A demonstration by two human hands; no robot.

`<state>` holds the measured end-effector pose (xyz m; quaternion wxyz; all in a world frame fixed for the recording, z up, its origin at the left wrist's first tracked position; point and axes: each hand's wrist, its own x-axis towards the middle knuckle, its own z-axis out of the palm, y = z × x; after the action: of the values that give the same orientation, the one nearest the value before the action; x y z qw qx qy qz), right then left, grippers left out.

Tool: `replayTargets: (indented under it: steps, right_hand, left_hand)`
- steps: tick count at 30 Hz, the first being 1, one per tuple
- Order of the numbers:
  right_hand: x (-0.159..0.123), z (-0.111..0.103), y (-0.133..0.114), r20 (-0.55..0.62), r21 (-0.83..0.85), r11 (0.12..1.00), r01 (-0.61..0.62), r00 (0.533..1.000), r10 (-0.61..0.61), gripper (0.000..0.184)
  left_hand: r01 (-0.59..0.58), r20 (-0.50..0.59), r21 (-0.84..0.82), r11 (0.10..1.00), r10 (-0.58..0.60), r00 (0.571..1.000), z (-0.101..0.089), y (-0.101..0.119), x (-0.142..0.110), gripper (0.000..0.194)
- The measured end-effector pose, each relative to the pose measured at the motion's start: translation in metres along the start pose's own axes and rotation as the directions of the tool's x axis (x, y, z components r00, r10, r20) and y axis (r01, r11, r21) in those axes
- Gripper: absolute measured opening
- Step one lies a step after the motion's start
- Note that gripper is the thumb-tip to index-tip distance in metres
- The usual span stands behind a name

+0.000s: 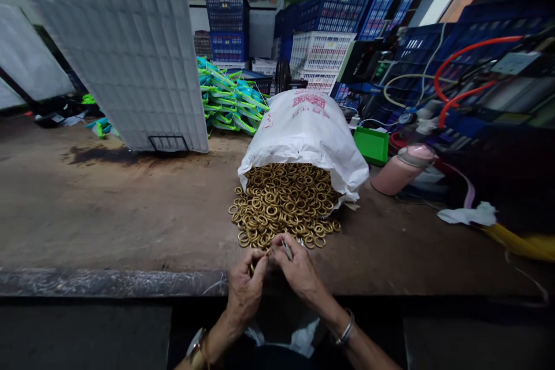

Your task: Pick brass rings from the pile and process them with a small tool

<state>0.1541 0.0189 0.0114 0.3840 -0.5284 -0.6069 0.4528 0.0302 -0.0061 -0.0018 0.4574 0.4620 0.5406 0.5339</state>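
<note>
Brass-coloured rings (280, 208) spill in a heap from the mouth of a white woven sack (303, 133) lying on the table. Just in front of the heap, at the table's near edge, both hands meet with their fingertips close together. My left hand (243, 286) is closed, with a brass ring (251, 269) showing between thumb and fingers. Pinched in my right hand (301, 272) is a small, slim metal tool (287, 250), its exact kind too small to tell. Fingers partly hide what is at the fingertips.
A tall pale ribbed panel (160, 58) stands on the table (108, 208) at left. Behind it lie green and blue plastic pieces (232, 98). At right are a green tray (372, 146), a pink bottle (399, 170) and red hoses (472, 49). Stacked crates (228, 29) stand behind.
</note>
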Motion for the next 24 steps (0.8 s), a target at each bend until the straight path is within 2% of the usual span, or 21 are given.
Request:
replayTargets:
  steps: [3,6,8,11,14,17,20,22,24]
  right_hand:
    - [-0.001,-0.002,-0.002,0.04,-0.087,0.995,0.049,0.998,-0.046,0.025]
    - [-0.001,-0.003,0.0,0.04,-0.089,0.996,0.022,0.999,-0.018,0.028]
    - [-0.001,-0.004,0.002,0.023,-0.06,0.998,0.003,1.0,-0.002,0.028]
    - [-0.001,-0.006,0.005,0.016,0.003,0.999,-0.034,0.999,0.034,0.026]
    - [-0.004,-0.01,0.007,0.055,0.096,0.991,-0.096,0.994,0.091,0.026]
    - [-0.005,-0.013,0.006,0.108,0.18,0.973,-0.145,0.986,0.127,0.03]
    - [-0.004,-0.017,0.007,0.105,0.182,0.972,-0.149,0.986,0.132,0.032]
    - [-0.004,-0.02,0.01,0.047,0.113,0.986,-0.119,0.992,0.114,0.032]
    - [-0.004,-0.023,0.013,-0.033,-0.033,0.998,-0.058,0.998,0.057,0.03]
  left_hand:
    - [-0.066,0.05,0.055,0.996,0.064,0.997,0.001,0.001,-0.002,0.011]
    - [-0.04,0.1,0.038,0.998,0.036,0.994,0.004,0.007,-0.003,0.013]
    - [0.068,0.158,-0.012,0.998,-0.066,0.985,0.006,0.011,-0.003,0.017]
    - [0.294,0.268,-0.088,0.952,-0.261,0.927,0.009,0.014,-0.004,0.022]
    - [0.392,0.337,-0.161,0.906,-0.323,0.885,0.013,0.014,-0.006,0.025]
    - [0.424,0.37,-0.213,0.88,-0.329,0.869,0.015,0.014,-0.008,0.026]
    - [0.409,0.376,-0.216,0.886,-0.311,0.873,0.017,0.015,-0.008,0.026]
    - [0.39,0.361,-0.204,0.898,-0.301,0.883,0.018,0.015,-0.007,0.025]
    - [0.376,0.343,-0.18,0.909,-0.3,0.89,0.018,0.015,-0.007,0.025]
